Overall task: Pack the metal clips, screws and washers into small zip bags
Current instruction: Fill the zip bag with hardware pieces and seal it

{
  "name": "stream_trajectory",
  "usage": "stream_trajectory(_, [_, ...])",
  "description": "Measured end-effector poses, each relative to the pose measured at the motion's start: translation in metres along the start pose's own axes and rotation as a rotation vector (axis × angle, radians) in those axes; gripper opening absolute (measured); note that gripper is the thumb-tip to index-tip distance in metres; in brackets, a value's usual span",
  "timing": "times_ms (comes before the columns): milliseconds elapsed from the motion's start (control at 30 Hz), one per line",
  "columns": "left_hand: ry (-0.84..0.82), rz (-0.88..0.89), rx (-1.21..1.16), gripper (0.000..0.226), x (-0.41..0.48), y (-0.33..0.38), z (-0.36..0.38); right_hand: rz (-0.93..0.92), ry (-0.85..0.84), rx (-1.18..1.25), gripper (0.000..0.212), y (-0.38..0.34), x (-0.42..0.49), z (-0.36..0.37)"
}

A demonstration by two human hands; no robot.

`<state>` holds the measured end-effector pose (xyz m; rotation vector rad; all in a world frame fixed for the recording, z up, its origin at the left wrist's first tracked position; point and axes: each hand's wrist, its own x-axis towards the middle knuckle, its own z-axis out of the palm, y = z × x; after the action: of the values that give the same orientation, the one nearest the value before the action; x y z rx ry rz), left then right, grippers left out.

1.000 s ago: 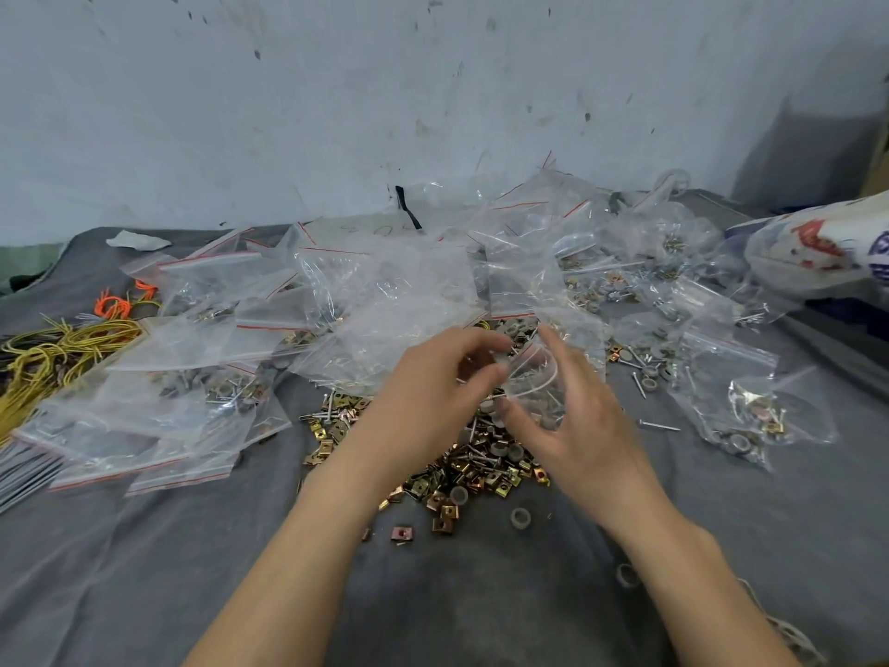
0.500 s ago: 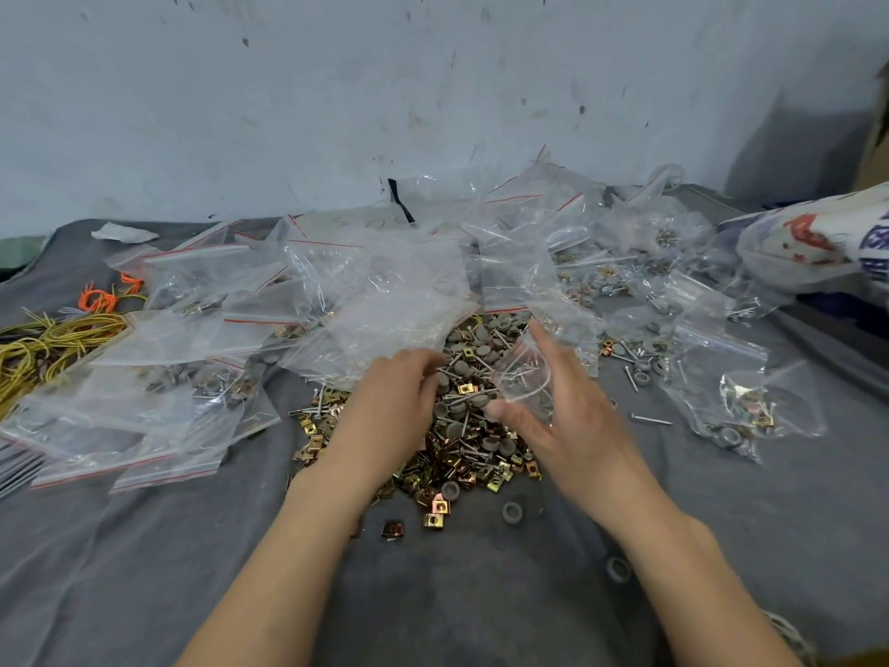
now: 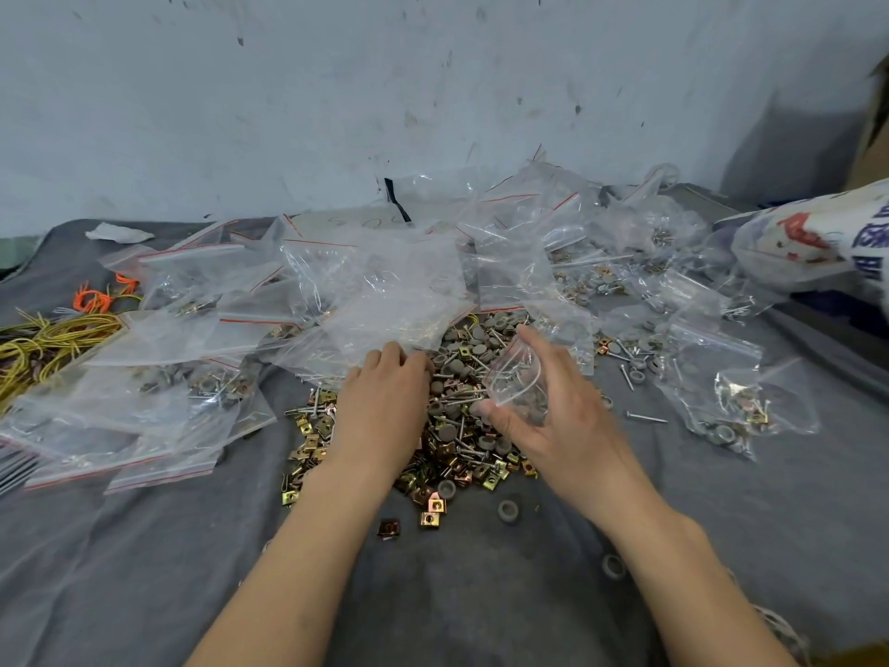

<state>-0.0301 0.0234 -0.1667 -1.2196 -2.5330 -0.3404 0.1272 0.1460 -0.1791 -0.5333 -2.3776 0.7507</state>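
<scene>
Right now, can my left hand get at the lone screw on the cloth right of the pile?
Probably not directly: the right hand, holding a zip bag, lies between the left hand and that screw. It would have to cross over.

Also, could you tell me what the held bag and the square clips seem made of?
The bag in the right hand: thin clear plastic film, glossy, see-through and creased. The square clips: apparently plated metal, with a shiny gold-to-copper sheen.
</scene>
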Motion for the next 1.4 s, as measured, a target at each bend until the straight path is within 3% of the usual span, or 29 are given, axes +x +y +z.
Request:
stream_trajectory(67, [0.028,-0.028,-0.205,0.027,0.001,-0.001,-0.008,-0.004,-0.006,0.01,0.078,-0.002,0.0,0.001])
stream_trajectory(167, [0.035,-0.068,-0.699,0.021,0.006,0.005,-0.028,-0.022,0.011,0.012,0.079,-0.004,0.001,0.002])
stream_trajectory(333, [-0.061,0.099,-0.83,0.016,0.005,0.028,-0.052,-0.014,0.034,0.051,0.077,-0.006,0.002,0.003])
stream_trajectory(500, [-0.049,0.121,-0.979,0.021,0.005,0.027,-0.06,-0.034,0.04,0.032,0.077,-0.005,0.001,0.003])
stream_trajectory(567, [-0.056,0.06,-0.918,0.022,0.006,0.014,-0.056,-0.039,0.039,0.025,0.077,-0.004,0.001,0.003])
stream_trajectory(700, [-0.155,-0.032,-0.54,0.029,0.001,-0.01,-0.033,-0.024,0.017,0.028,0.077,-0.001,0.001,0.002])
stream_trajectory(933, [-0.167,0.042,-0.051,0.036,-0.004,-0.008,-0.006,-0.015,0.016,0.026,0.078,0.002,0.001,0.002])
stream_trajectory(1167, [-0.184,-0.027,-0.103,0.036,0.0,-0.006,-0.004,-0.026,0.025,0.02,0.076,0.002,0.0,0.0])
stream_trajectory(1400, [-0.333,-0.063,-0.046,0.037,-0.003,-0.017,-0.017,-0.021,0.006,0.018,0.078,0.002,0.001,0.001])
